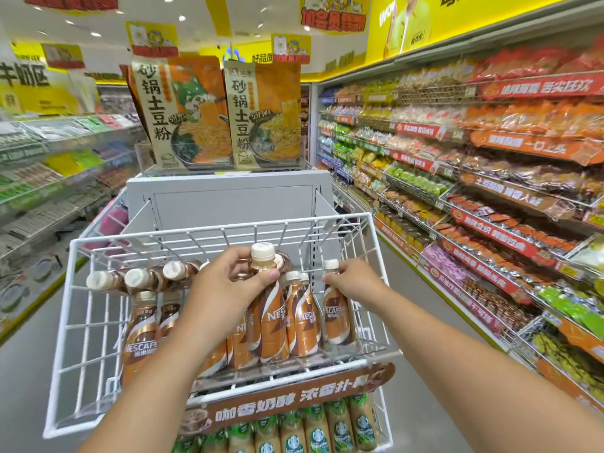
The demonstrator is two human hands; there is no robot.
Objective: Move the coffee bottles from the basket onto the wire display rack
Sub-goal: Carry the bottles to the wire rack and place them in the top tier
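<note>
Nearest us, below the white wire rack (65,325), stand green-labelled bottles (318,433). Inside the rack, our left hand (225,286) curls around the neck of one upright coffee bottle (266,308) at its centre, while our right hand (354,281) pinches another coffee bottle (336,308) near the rack's right side. Several bottles (137,277) lie flat towards the rack's back left. Behind the rack rise noodle packets (183,112).

Grey shop floor (26,371), snack shelves (490,191) right, yellow wall band (457,24), ceiling spotlights (181,18)
</note>
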